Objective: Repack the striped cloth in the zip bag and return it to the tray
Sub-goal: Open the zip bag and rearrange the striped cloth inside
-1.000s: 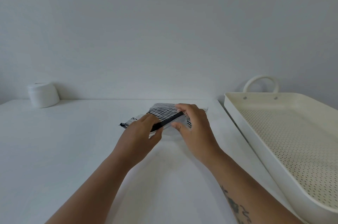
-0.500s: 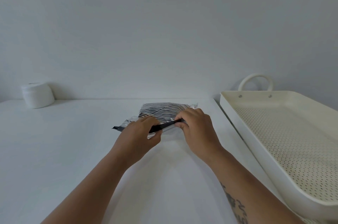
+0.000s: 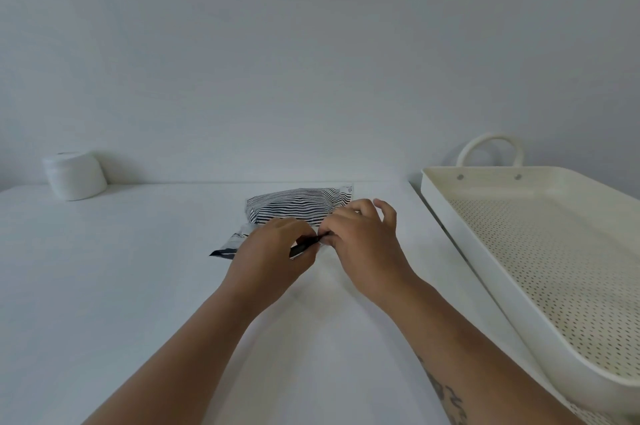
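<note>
A clear zip bag (image 3: 239, 240) with a black zip strip lies on the white table, and the black-and-white striped cloth (image 3: 294, 204) is inside it. My left hand (image 3: 273, 260) pinches the zip strip near its middle. Just to its right, my right hand (image 3: 363, 244) pinches the same strip with thumb and forefinger, the other fingers lifted. The strip's left end (image 3: 221, 252) sticks out past my left hand. The cream perforated tray (image 3: 446, 216) with a loop handle stands to the right, with nothing in it.
A white round jar (image 3: 74, 175) stands at the table's back left against the wall. The tray's long side runs along the table's right edge, close to my right forearm. White tabletop (image 3: 104, 286) spreads left of my arms.
The bag has come down flatter onto the table. My right hand has slid left along the zip strip toward my left hand, its outer fingers now raised.
</note>
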